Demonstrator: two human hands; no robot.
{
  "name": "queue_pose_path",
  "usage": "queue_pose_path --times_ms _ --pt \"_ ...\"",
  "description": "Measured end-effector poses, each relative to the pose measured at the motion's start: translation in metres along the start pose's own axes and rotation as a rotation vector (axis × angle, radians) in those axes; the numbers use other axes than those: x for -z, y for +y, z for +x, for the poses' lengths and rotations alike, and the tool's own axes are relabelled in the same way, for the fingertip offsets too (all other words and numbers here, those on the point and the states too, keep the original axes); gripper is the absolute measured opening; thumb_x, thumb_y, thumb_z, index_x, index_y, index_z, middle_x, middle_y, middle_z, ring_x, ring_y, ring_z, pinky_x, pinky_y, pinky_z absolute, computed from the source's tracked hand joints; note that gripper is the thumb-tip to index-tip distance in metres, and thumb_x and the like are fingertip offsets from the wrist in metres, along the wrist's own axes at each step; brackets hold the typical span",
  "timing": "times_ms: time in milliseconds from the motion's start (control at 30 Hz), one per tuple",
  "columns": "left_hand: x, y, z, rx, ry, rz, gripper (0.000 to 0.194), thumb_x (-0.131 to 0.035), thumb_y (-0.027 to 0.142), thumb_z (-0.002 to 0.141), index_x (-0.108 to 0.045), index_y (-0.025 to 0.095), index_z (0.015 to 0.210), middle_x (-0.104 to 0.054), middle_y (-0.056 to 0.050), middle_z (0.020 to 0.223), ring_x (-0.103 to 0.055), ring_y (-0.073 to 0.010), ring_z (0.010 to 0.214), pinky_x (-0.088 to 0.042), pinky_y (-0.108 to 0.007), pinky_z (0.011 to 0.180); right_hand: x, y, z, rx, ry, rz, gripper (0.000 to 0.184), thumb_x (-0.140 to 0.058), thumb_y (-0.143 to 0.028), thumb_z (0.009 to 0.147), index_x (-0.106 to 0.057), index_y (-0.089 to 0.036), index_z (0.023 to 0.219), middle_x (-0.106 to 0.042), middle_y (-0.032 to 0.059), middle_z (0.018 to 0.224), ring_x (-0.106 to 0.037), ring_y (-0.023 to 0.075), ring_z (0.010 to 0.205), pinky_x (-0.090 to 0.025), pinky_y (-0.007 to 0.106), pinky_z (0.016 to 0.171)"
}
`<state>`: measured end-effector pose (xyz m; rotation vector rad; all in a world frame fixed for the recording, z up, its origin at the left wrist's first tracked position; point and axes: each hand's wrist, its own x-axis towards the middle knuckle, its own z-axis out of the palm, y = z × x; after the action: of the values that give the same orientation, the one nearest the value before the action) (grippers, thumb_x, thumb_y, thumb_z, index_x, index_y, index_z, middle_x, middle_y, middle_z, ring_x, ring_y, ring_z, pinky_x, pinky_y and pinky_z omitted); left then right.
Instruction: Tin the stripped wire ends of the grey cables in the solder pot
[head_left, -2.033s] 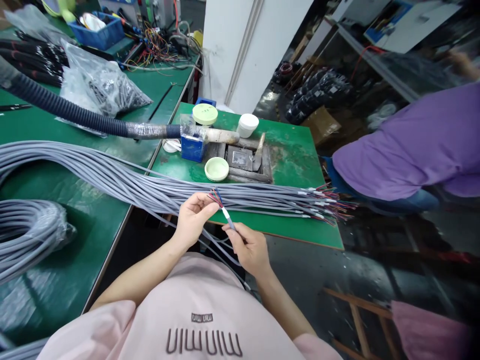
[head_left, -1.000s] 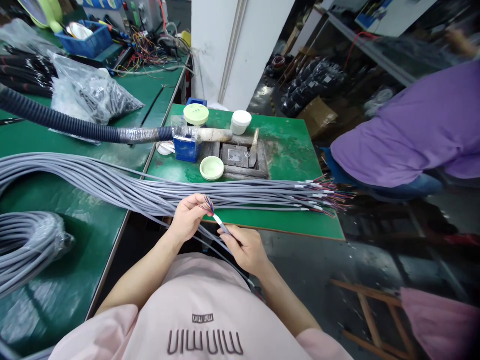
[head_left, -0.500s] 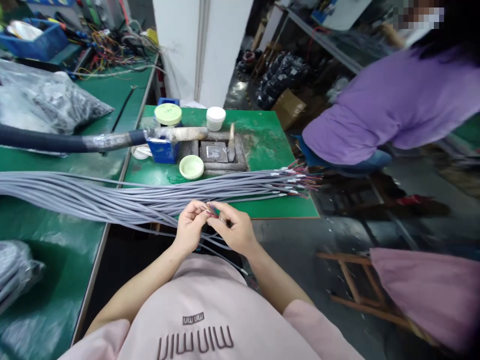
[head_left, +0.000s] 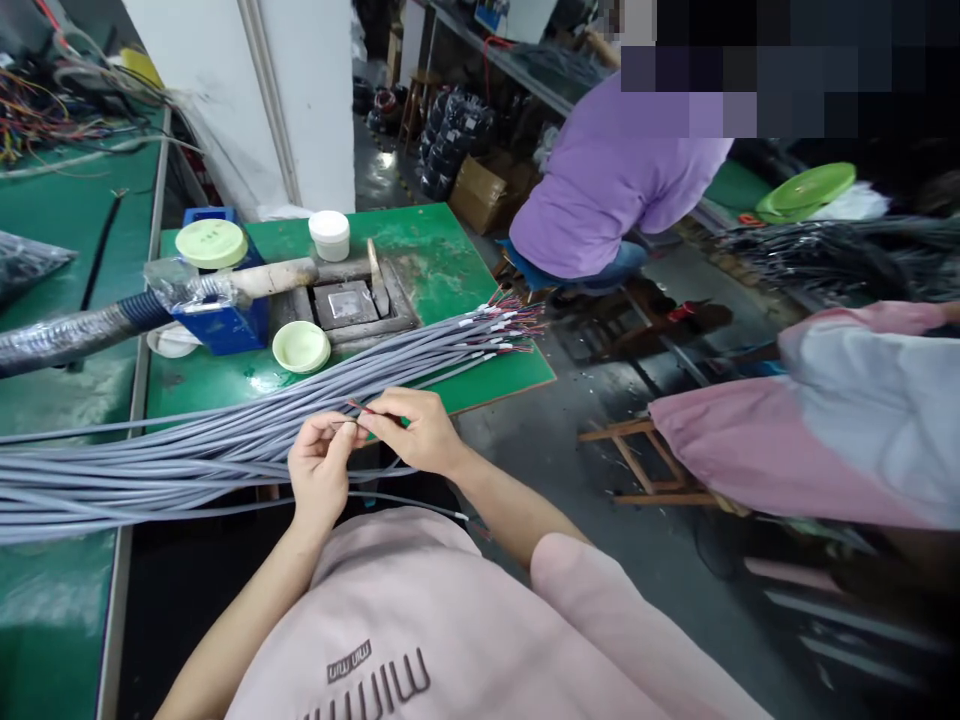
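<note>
My left hand (head_left: 321, 465) pinches thin wire ends between thumb and fingertips. Close beside it, my right hand (head_left: 416, 432) is closed on the same thin wires (head_left: 363, 407), dark and reddish strands that show between the fingers. Both hands are at the near edge of the green bench, in front of a thick bundle of grey cables (head_left: 217, 440). The bundle's stripped ends, with coloured wires (head_left: 521, 318) and white sleeves, fan out at the bench's right edge. Another grey cable end (head_left: 461, 516) hangs below my hands, over my lap.
Behind the bundle are a square metal pot (head_left: 352, 303) in a worn frame, a flat wooden-looking stick (head_left: 377, 280), a white jar (head_left: 328, 238), a pale green dish (head_left: 301, 348) and a blue box (head_left: 225, 325) under a hose nozzle. A person in purple (head_left: 600, 190) sits beyond.
The view has turned to the right, so the bench appears further left. My hands stay close together on the wires, and the strands between my fingertips are now held out more sideways.
</note>
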<state>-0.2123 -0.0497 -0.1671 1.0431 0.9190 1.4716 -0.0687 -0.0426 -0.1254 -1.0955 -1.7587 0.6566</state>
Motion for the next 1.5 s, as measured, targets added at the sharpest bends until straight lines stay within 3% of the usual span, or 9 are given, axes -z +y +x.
queue_pose_path --times_ms 100,200,300,433,733,933,1067,1300,1500 --pt "0.019 0.007 0.01 -0.224 0.049 0.19 0.019 -0.069 0.024 0.081 -0.06 0.02 0.097 -0.067 0.001 0.076 -0.065 -0.0132 0.072 -0.051 -0.027 0.074 0.009 0.004 0.019 -0.018 0.027 -0.029 0.023 -0.058 -0.028 0.086 -0.066 -0.017 0.068 -0.056 -0.0015 0.062 -0.049 0.0097 0.058 -0.038 0.022 0.058" --pt "0.044 0.012 0.022 -0.419 0.089 0.533 0.032 -0.067 0.021 0.08 -0.059 0.021 0.111 -0.067 -0.001 0.083 -0.064 -0.0167 0.083 -0.048 -0.034 0.086 0.017 0.013 0.05 -0.067 0.028 -0.086 0.025 -0.058 -0.032 0.083 -0.063 -0.016 0.064 -0.053 -0.0016 0.06 -0.046 0.01 0.057 -0.035 0.023 0.056" --pt "0.062 0.012 0.029 -0.453 0.066 0.871 0.031 -0.064 0.024 0.081 -0.062 0.02 0.112 -0.069 -0.005 0.093 -0.062 -0.0205 0.091 -0.045 -0.036 0.089 0.014 0.025 0.087 -0.099 -0.027 -0.208 0.03 -0.058 -0.033 0.08 -0.058 -0.016 0.056 -0.046 -0.0027 0.052 -0.041 0.0097 0.053 -0.03 0.024 0.054" --pt "0.065 0.005 0.029 -0.494 0.019 1.06 0.026 -0.06 0.026 0.084 -0.064 0.021 0.109 -0.071 -0.007 0.098 -0.062 -0.0228 0.092 -0.042 -0.036 0.083 -0.007 0.036 0.127 -0.089 -0.158 -0.378 0.029 -0.058 -0.031 0.077 -0.061 -0.014 0.054 -0.044 -0.0033 0.048 -0.039 0.0094 0.052 -0.027 0.025 0.053" --pt "0.064 -0.003 0.026 -0.6 -0.044 1.112 0.023 -0.056 0.022 0.086 -0.066 0.022 0.106 -0.073 -0.007 0.096 -0.062 -0.0234 0.091 -0.038 -0.038 0.088 -0.056 0.044 0.157 -0.035 -0.421 -0.705 0.026 -0.058 -0.03 0.081 -0.075 -0.016 0.069 -0.064 0.0039 0.063 -0.053 0.0153 0.064 -0.027 0.028 0.057" --pt "0.065 -0.005 0.027 -0.563 -0.083 1.082 0.023 -0.054 0.021 0.086 -0.066 0.024 0.106 -0.073 -0.006 0.098 -0.063 -0.0226 0.092 -0.036 -0.04 0.094 -0.069 0.044 0.159 0.005 -0.494 -0.803 0.027 -0.055 -0.027 0.085 -0.079 -0.021 0.095 -0.072 0.0083 0.08 -0.06 0.0219 0.08 -0.036 0.03 0.066" --pt "0.065 -0.006 0.027 -0.588 -0.082 1.053 0.023 -0.056 0.02 0.085 -0.066 0.024 0.106 -0.073 -0.005 0.098 -0.064 -0.0219 0.09 -0.036 -0.04 0.096 -0.072 0.045 0.158 0.026 -0.515 -0.838 0.029 -0.053 -0.027 0.086 -0.078 -0.02 0.099 -0.073 0.0099 0.083 -0.059 0.024 0.086 -0.038 0.032 0.073" --pt "0.063 -0.002 0.026 -0.642 -0.053 1.124 0.016 -0.054 0.019 0.088 -0.065 0.02 0.1 -0.074 -0.003 0.092 -0.065 -0.0175 0.086 -0.038 -0.038 0.096 -0.047 0.048 0.165 0.048 -0.386 -0.803 0.025 -0.056 -0.029 0.082 -0.077 -0.018 0.076 -0.069 0.0059 0.069 -0.054 0.0199 0.074 -0.034 0.029 0.065" --pt "0.062 -0.002 0.027 -0.695 -0.043 1.172 0.013 -0.055 0.018 0.088 -0.064 0.02 0.098 -0.074 -0.001 0.091 -0.066 -0.0152 0.084 -0.039 -0.037 0.096 -0.011 0.076 0.176 -0.119 -0.207 -0.857 0.027 -0.057 -0.032 0.079 -0.077 -0.016 0.073 -0.068 0.006 0.066 -0.056 0.0182 0.065 -0.033 0.029 0.06"
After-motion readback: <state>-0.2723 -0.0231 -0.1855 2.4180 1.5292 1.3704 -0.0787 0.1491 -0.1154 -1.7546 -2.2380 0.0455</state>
